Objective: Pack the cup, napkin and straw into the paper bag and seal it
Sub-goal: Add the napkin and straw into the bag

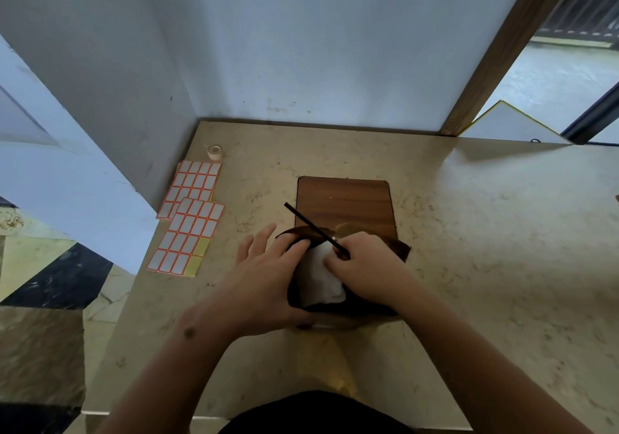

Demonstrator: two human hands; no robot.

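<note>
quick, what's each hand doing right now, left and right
Left hand: grips the paper bag at its open mouth.
Right hand: pinches the black straw over the white napkin.

The countertop [469, 232] looks like polished, veined beige stone. The board [345, 202] shows matt wood grain. The bag [398, 249] is brown paper; the napkin [323, 276] soft white tissue; the straw [308, 222] smooth and black.
</note>
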